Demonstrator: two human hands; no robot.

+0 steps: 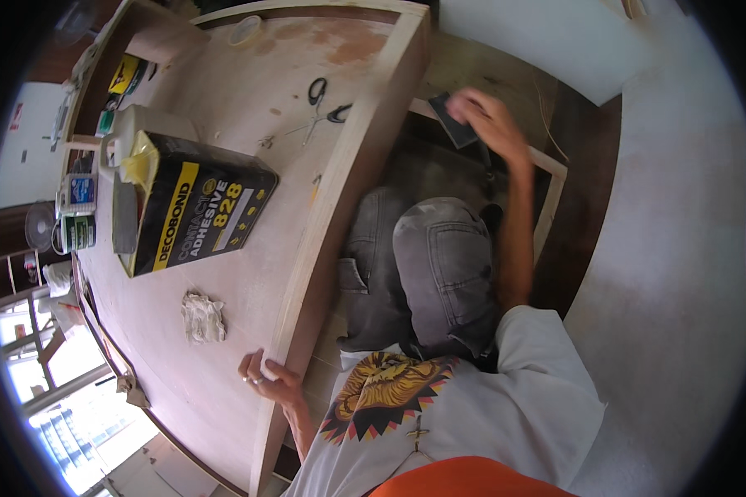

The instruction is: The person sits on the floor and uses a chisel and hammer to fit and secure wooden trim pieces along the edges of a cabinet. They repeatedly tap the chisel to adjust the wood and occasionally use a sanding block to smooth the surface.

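My left hand [267, 379] rests at the edge of the pale wooden tabletop [249, 290], its fingers loosely bent and apart, holding nothing. A crumpled whitish rag [203, 317] lies on the board a little beyond it. Past the far side of my knees, my right hand [482, 116] is closed on a dark flat rectangular piece [452, 122], slightly smeared by motion; its exact kind does not show. That piece is above a wooden frame [549, 203] standing low beside my legs.
A black and yellow adhesive can [199, 203] stands on the tabletop with a whitish jug [145, 124] behind it. Scissors [313, 116] with black handles lie near the raised wooden rim [373, 108]. A tape roll [244, 31] sits at the far end. Several tubs stand at left.
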